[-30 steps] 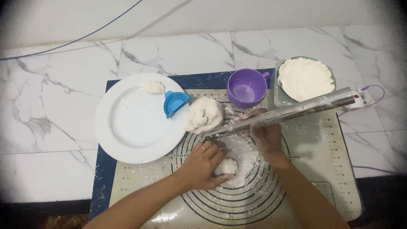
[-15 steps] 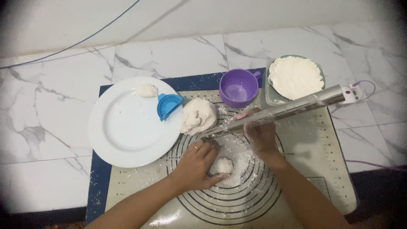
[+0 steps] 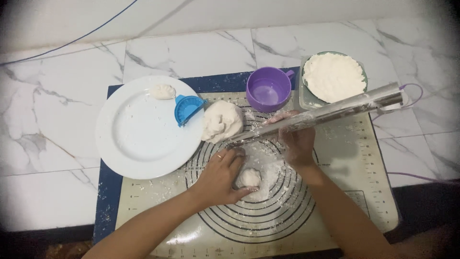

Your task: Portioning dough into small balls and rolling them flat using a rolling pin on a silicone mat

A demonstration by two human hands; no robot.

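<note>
Floury dough ball (image 3: 249, 178) sits at the centre of the ringed mat (image 3: 364, 192), my left hand (image 3: 221, 176) cupped loosely against it. My right hand (image 3: 296, 140) grips the steel rolling pin (image 3: 320, 115), seemingly lifted above the mat.

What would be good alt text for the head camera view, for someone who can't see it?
A person's left hand presses a small dough ball on a floured baking mat, while the right hand holds a metal rolling pin above it. Nearby are a larger dough lump, a white plate with a blue dumpling press, a purple cup and a bowl of flour.
</note>
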